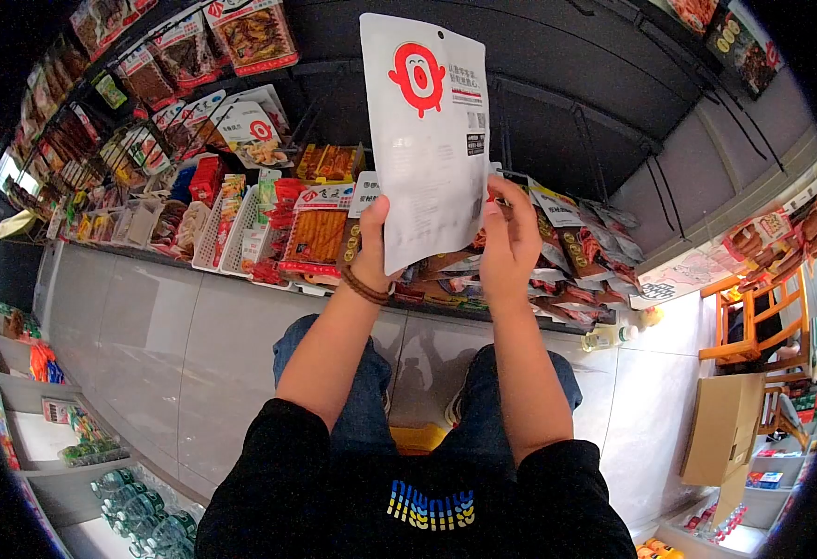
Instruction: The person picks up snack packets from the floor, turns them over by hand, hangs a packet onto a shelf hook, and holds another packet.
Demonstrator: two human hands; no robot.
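A white snack pouch (427,177) with a red cartoon figure and small print is held up in front of me, slightly tilted. My left hand (372,240) grips its lower left edge, with the thumb on the printed face. At the lower right edge my right hand (511,233) also has hold of it; some of its fingertips are hidden behind the pouch. Behind and below lie more packaged snacks on the low shelf, among them a packet of brown sticks (318,235) near my left hand and dark packets (581,252) right of my right hand.
White plastic baskets (211,238) with small packets stand on the shelf to the left. Hanging packets (252,37) fill the rack above. A bottle (611,337) lies on the tiled floor (138,345). To the right are a cardboard box (723,429) and a wooden chair (753,326).
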